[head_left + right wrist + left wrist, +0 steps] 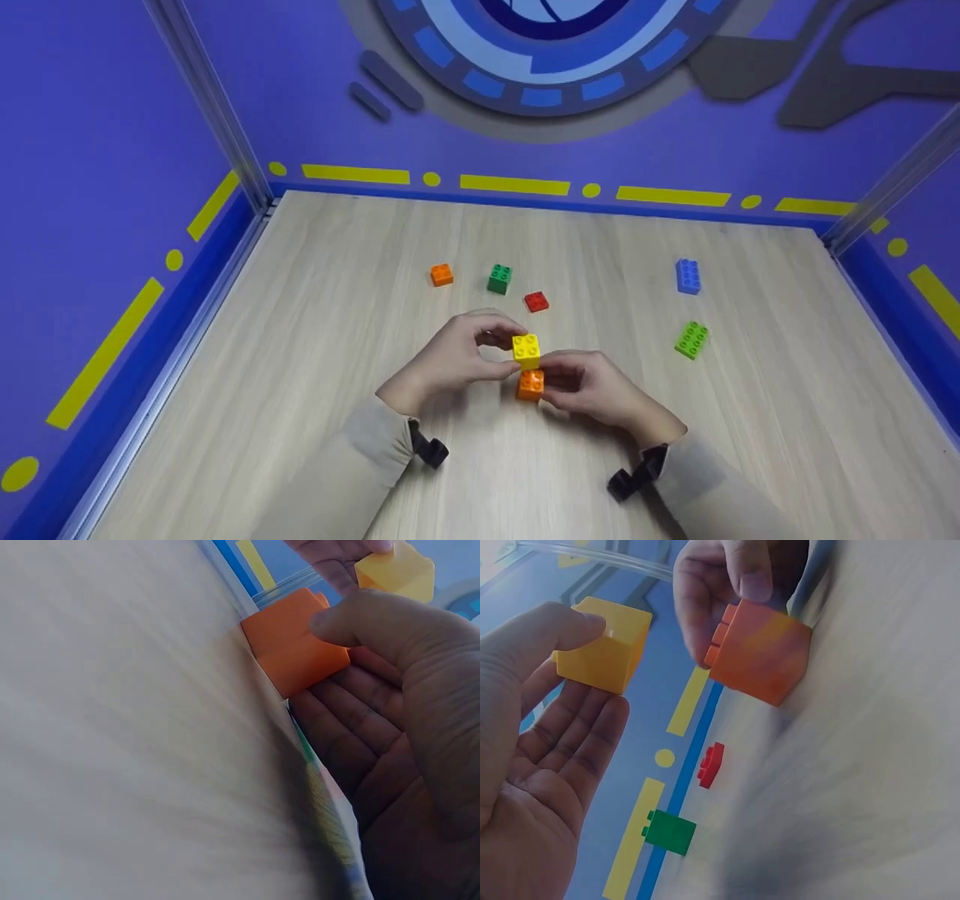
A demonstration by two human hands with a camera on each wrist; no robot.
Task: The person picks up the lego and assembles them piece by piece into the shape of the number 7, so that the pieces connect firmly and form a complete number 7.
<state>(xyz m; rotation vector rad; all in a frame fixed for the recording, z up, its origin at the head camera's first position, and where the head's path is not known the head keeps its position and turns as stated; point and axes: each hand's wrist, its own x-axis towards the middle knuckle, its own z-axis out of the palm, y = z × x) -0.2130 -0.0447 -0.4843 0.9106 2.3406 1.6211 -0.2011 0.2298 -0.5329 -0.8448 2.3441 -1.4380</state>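
Observation:
Between thumb and fingers, my left hand [457,352] pinches a yellow toy brick [526,351] with studs on top. My right hand [600,386] grips an orange brick [530,385] low over the table, its studs facing up. In the left wrist view the yellow brick [606,645] is apart from the orange brick [761,652] and higher than it. The right wrist view shows my thumb on the side of the orange brick [296,641], with the yellow brick [397,571] beyond.
Behind the hands lie a small orange brick [442,275], a dark green brick [499,278] and a flat red brick [536,301]. A blue brick [688,277] and a light green brick [691,340] lie to the right. Purple panels border the wooden table [345,247].

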